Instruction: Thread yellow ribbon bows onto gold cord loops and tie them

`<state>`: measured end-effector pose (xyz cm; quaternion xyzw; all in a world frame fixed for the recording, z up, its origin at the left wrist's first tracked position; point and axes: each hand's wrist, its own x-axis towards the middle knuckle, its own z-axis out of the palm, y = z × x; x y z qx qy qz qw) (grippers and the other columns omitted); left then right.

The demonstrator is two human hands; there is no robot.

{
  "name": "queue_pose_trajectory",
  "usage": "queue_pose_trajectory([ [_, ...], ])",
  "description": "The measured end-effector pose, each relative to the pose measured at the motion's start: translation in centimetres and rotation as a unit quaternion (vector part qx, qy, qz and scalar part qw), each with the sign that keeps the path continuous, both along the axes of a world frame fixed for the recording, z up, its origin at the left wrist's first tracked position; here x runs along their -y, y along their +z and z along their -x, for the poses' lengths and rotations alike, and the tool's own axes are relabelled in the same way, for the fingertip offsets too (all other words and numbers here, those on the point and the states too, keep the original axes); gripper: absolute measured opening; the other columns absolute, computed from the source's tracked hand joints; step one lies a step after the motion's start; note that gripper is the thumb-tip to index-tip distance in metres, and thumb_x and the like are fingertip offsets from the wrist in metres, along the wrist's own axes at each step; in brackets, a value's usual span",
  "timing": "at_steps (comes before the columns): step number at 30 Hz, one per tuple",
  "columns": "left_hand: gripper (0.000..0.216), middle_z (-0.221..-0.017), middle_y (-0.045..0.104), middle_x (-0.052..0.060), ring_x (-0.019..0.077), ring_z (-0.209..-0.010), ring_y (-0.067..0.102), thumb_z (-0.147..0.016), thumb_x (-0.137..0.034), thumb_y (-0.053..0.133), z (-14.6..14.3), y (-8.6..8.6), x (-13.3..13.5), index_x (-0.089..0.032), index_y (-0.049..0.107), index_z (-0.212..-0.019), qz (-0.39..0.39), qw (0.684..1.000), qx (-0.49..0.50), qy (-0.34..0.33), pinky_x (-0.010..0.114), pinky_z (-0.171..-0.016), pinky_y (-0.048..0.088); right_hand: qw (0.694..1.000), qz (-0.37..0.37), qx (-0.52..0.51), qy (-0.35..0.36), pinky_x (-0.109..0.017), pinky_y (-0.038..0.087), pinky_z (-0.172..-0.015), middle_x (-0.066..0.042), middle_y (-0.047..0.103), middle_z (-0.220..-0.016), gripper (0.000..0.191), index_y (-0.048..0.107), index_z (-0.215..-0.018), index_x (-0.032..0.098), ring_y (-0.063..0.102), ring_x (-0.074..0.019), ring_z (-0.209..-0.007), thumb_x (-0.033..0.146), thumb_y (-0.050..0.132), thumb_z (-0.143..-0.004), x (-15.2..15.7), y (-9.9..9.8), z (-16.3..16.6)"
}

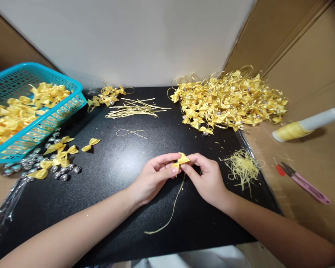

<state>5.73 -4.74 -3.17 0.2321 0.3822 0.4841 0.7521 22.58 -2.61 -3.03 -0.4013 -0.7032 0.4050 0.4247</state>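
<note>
Open black desk (111,160) gives passage between the loose silver balls (64,177) and the left hand (149,180). The blue basket (78,87) blocks the far left, heaped yellow bows (226,100) the far right; thread scraps (244,169) lie beside the right hand (210,180).

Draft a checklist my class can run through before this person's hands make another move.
1. Is the bow held? Ok: it is between the left hand and right hand.
2. Is the thread end loose? Ok: it lies free on the table.
3. Is a bell on this bow? Cannot tell: the hands could hide one.
4. Are the pink snips apart from both hands? Ok.
5. Are all spare bows inside the basket? Not ok: several lie outside.
</note>
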Motion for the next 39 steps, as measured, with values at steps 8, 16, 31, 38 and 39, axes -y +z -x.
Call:
queue_pose_trajectory([
  [8,0.028,-0.095,0.072,0.001,0.0073,-0.079,0.062,-0.069,-0.016,0.081,0.4,0.5,-0.2,-0.023,0.077,-0.096,-0.07,0.993,-0.096,-0.025,0.018,-0.077,0.049,0.958,-0.248,0.133,-0.052,-0.045,0.044,-0.091,-0.005,0.063,-0.112,0.012,0.072,-0.09,0.029,0.056,-0.0236,-0.106,0.021,0.067,-0.082,-1.1,1.3,-0.8],
  [16,0.023,-0.099,0.071,0.004,0.01,-0.081,0.062,-0.069,-0.019,0.08,0.6,1.2,-0.5,-0.018,0.077,-0.092,-0.069,0.985,-0.127,-0.089,0.022,-0.08,0.049,0.981,-0.159,0.114,0.018,-0.041,0.043,-0.088,-0.004,0.059,-0.097,0.011,0.067,-0.079,0.024,0.05,-0.0217,-0.101,0.017,0.062,-0.086,-1.0,1.7,-0.7],
  [31,0.03,-0.088,0.072,0.007,0.0108,-0.068,0.058,-0.066,-0.026,0.08,1.7,2.0,-1.8,-0.013,0.076,-0.093,-0.104,0.952,-0.25,-0.142,0.023,-0.064,0.044,0.956,0.023,-0.287,-0.045,-0.03,0.05,-0.079,-0.002,0.059,-0.081,0.012,0.066,-0.071,0.026,0.06,-0.0148,-0.09,0.032,0.071,-0.08,-5.5,10.2,-5.4],
  [38,0.03,-0.078,0.071,0.003,0.0089,-0.063,0.057,-0.066,-0.018,0.08,2.1,4.1,-2.0,-0.015,0.075,-0.096,-0.112,0.964,-0.208,-0.119,0.023,-0.066,0.045,0.972,0.056,-0.227,-0.038,-0.032,0.051,-0.08,-0.001,0.063,-0.078,0.015,0.06,-0.071,0.023,0.063,-0.0137,-0.082,0.025,0.065,-0.085,-6.7,13.3,-6.2],
  [39,0.03,-0.077,0.07,0.003,0.0087,-0.063,0.057,-0.066,-0.017,0.08,2.1,4.0,-2.0,-0.014,0.075,-0.095,-0.104,0.965,-0.208,-0.119,0.023,-0.067,0.045,0.972,0.068,-0.222,-0.036,-0.033,0.052,-0.079,-0.001,0.062,-0.076,0.014,0.058,-0.073,0.023,0.064,-0.0146,-0.08,0.028,0.065,-0.085,-6.5,13.0,-5.9],
])
